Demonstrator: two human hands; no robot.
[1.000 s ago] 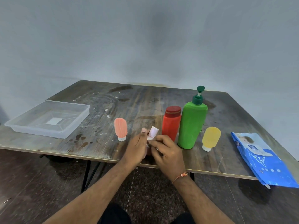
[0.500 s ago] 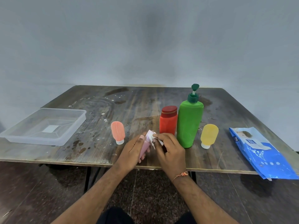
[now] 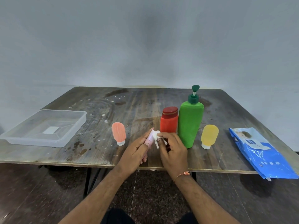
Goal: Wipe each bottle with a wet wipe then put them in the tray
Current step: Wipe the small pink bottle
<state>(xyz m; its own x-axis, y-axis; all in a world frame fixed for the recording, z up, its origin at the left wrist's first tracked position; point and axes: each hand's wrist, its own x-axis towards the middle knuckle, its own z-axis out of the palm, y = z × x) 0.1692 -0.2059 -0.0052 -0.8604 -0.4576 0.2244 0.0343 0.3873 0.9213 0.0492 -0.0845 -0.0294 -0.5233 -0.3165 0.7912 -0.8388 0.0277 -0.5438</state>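
A dark, worn wooden table [image 3: 97,152] fills the middle of the view, its grain streaked grey and brown, with pale splatter marks and darker stains scattered over the far left part and near the front edge. Behind it rises a plain grey-blue wall [image 3: 145,46]; below the front edge lies a dark speckled floor [image 3: 150,189], with black table legs [image 3: 88,180] showing underneath.

Well to the left of the hands sits a clear plastic tray [image 3: 71,136] with nothing in it. Nearer, just left of the left hand, a small salmon-pink squeeze bottle [image 3: 118,133] stands upside down on its white cap.

The left hand [image 3: 135,155] is curled around a small pale pink bottle [image 3: 150,138], holding it tilted above the table near the front edge, its upper end pointing away from the person. The right hand [image 3: 172,153] pinches a crumpled white wet wipe [image 3: 156,136] between thumb and fingertips, and the wipe presses against the pink bottle's upper end. A thin orange thread [image 3: 182,174] circles the right wrist.

Just behind the right hand stands a red bottle [image 3: 169,122] with a darker red cap, and touching its right side a tall green pump bottle [image 3: 190,122], upright. To the right of the right hand, a small yellow squeeze bottle [image 3: 209,135] stands on its white cap, near the green one but apart from it. Farthest right, well away from both hands, a blue wet-wipe pack [image 3: 262,154] lies flat, its near end overhanging the table's front edge.
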